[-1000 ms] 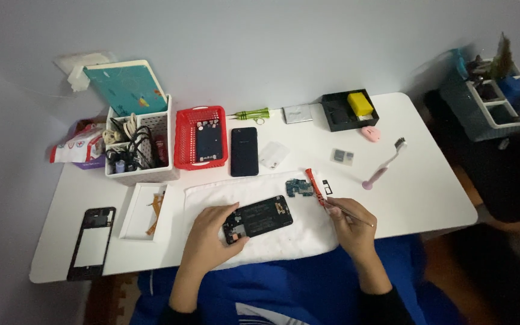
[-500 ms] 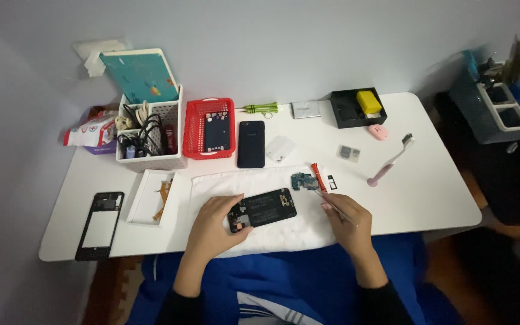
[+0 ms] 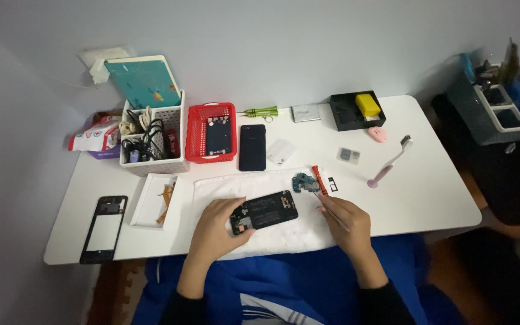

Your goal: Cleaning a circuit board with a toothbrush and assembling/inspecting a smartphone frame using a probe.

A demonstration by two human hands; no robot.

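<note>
Seen from the head camera, I look down on a phone well into being taken apart: my left hand (image 3: 221, 225) curls around the lower end of the opened phone body (image 3: 264, 212), which lies back-off and dark on a white cloth (image 3: 284, 238) at the near edge of the white surface (image 3: 434, 192). My right hand (image 3: 347, 222) is pressed together around a thin tool, too small to name, its tip reaching toward the phone's upper end. Just beyond, a small blue circuit board (image 3: 304, 182) already lies out on the cloth beside a red pry tool (image 3: 319, 180), and a tiny tray piece sits next to that. An empty phone frame (image 3: 104, 229) rests far left, near a white tray (image 3: 151, 201) holding orange flex strips. By my judgement the opening and board removal are done; the body in hand still carries parts. A red basket (image 3: 211, 133) holds another phone, a black handset (image 3: 253, 147) beside it.
</note>
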